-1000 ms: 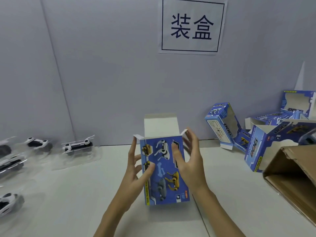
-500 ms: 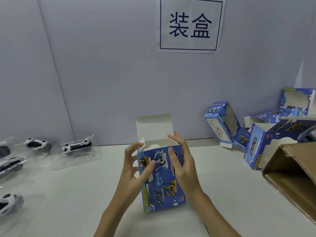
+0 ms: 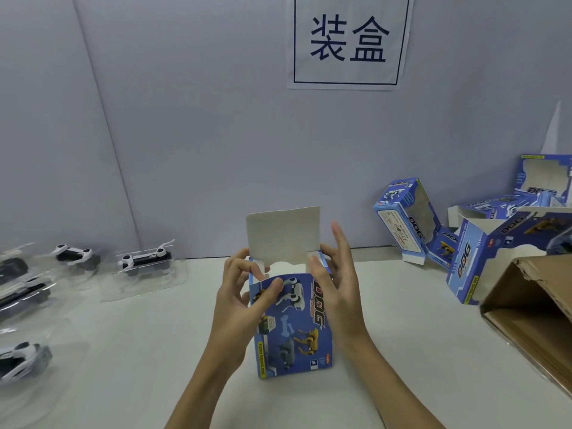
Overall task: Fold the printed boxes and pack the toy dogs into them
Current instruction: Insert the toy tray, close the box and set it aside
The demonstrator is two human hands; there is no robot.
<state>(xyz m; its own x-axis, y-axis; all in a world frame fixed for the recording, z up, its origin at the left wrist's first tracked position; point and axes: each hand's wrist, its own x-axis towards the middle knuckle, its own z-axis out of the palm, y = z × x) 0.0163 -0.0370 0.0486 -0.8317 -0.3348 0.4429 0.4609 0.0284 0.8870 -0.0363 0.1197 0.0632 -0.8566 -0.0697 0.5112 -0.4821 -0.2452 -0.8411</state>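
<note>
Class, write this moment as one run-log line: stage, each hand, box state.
stage: folding box | left hand: grips blue printed box | right hand: pinches side flap | top flap: up, box open

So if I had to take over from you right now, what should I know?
Left hand: holds the blue box by its left side, thumb on the printed front.
Right hand: holds the box's right side, fingers up by the side flap.
The box stands on the table, top lid flap still up, no dog inside that I can see.
Toy dogs in clear trays wait on the left. More boxes lie on the right by a cardboard carton.
Left to do: put a dog in, close the lid, repeat.
</note>
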